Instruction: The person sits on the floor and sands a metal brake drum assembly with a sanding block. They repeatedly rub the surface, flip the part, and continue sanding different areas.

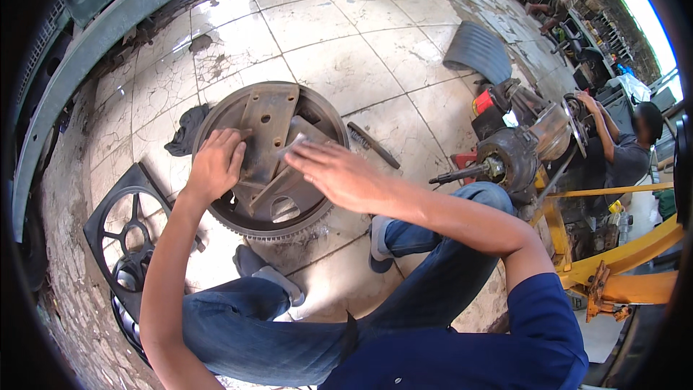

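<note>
A round flywheel (333, 117) with a toothed rim lies on the floor in front of me. Across it sits a long brown-grey metal plate (268, 107) with several drilled holes. My left hand (218, 162) has its bent fingers and thumb closed at the plate's left edge. Over the plate's right side, my right hand (333, 172) lies with fingers stretched out and close together. A grey flat piece (309, 130) shows by its fingertips; whether the palm covers anything is hidden. Right of the flywheel, a wire brush (372, 145) lies on the tiles.
A dark cloth (186, 130) lies left of the flywheel, above a black fan-shroud-like frame (108, 225). At right stand a greasy axle housing (521, 155) and a yellow metal frame (613, 260). Another person (624, 148) sits behind them. A ribbed mat (478, 53) lies farther off.
</note>
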Available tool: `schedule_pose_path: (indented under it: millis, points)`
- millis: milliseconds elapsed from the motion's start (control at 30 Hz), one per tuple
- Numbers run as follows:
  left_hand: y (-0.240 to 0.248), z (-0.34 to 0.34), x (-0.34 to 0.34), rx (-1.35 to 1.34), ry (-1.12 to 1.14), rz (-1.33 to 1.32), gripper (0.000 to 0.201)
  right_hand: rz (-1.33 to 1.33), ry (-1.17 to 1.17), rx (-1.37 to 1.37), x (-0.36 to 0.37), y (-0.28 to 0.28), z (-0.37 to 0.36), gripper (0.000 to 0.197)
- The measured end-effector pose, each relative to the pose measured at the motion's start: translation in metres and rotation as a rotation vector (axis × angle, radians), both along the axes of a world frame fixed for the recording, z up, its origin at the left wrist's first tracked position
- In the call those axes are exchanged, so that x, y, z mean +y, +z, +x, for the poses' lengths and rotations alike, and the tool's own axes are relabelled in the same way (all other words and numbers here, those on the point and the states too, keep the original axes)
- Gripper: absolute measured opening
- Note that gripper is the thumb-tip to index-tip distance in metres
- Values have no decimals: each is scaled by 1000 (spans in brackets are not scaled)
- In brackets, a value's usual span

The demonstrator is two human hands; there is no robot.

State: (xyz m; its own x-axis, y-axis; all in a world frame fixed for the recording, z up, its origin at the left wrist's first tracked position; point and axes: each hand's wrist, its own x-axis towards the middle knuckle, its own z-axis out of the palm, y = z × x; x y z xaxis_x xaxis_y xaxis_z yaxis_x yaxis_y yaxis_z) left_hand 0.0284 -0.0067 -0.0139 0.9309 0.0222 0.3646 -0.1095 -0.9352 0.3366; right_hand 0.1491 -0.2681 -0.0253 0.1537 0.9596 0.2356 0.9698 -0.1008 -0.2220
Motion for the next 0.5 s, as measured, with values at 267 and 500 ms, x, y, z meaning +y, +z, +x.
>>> schedule_pose_path:
  millis: [267, 500]
  points:
    - [-6, -8, 2, 7, 6, -33, 24, 48, 23, 125, -2, 12, 3, 45]
    - [-13, -5, 3, 40, 58, -60, 28, 7, 21, 135, -6, 24, 7, 43]
